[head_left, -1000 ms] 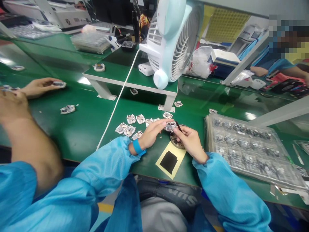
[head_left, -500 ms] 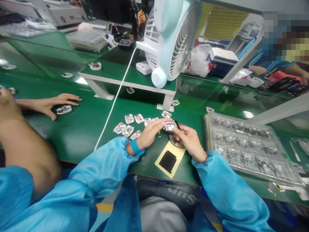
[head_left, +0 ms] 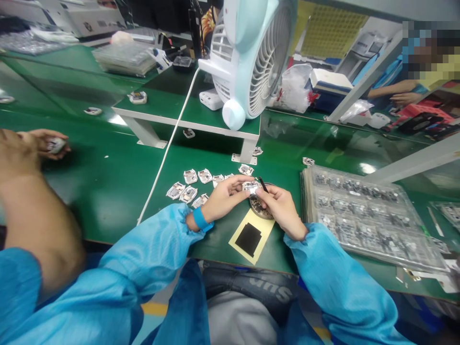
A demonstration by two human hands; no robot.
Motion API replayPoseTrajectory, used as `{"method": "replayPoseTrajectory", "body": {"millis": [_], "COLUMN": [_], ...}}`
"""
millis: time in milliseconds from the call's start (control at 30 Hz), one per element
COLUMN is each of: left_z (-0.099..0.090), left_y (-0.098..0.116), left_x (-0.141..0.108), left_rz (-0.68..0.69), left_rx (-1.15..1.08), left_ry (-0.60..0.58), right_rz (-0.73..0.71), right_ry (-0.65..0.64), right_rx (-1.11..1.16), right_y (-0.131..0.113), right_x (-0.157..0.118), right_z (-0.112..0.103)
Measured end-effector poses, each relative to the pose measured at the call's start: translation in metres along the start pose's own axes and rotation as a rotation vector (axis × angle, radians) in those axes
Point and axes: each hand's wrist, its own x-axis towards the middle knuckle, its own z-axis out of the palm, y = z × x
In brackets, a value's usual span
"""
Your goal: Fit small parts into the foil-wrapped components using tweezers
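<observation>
A small white casing (head_left: 251,187) with metallic parts is held between my two hands. My left hand (head_left: 224,196) grips its left side with thumb and fingers. My right hand (head_left: 282,206) pinches a thin black tool (head_left: 263,184) and touches the casing's right side. Below the casing sits a round dish (head_left: 259,209) of tiny parts, partly hidden by my right hand. A yellow sheet (head_left: 266,231) with a black patch (head_left: 248,239) lies in front of the dish. Several similar white casings (head_left: 189,193) lie left of my left hand.
Stacked clear trays (head_left: 370,215) of small parts stand on the right. A light blue fan (head_left: 251,62) rests on a low green shelf (head_left: 161,112), its white cable (head_left: 168,148) crossing the table. At the far left a co-worker's hands (head_left: 39,143) hold another casing.
My left thumb and fingers have closed around the casing's left side. The co-worker's hand has drawn back to the left and picked up the casing that lay beneath it.
</observation>
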Motion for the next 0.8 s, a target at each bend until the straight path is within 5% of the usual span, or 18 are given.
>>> {"method": "replayPoseTrajectory", "body": {"millis": [800], "left_z": [0.0023], "left_y": [-0.0061], "left_x": [-0.0044], "left_rz": [0.127], "left_rx": [0.373], "left_ry": [0.096], "right_rz": [0.002], "right_ry": [0.030], "right_rx": [0.002], "right_y": [-0.0036], "right_x": [-0.0012], "right_z": [-0.0005]}}
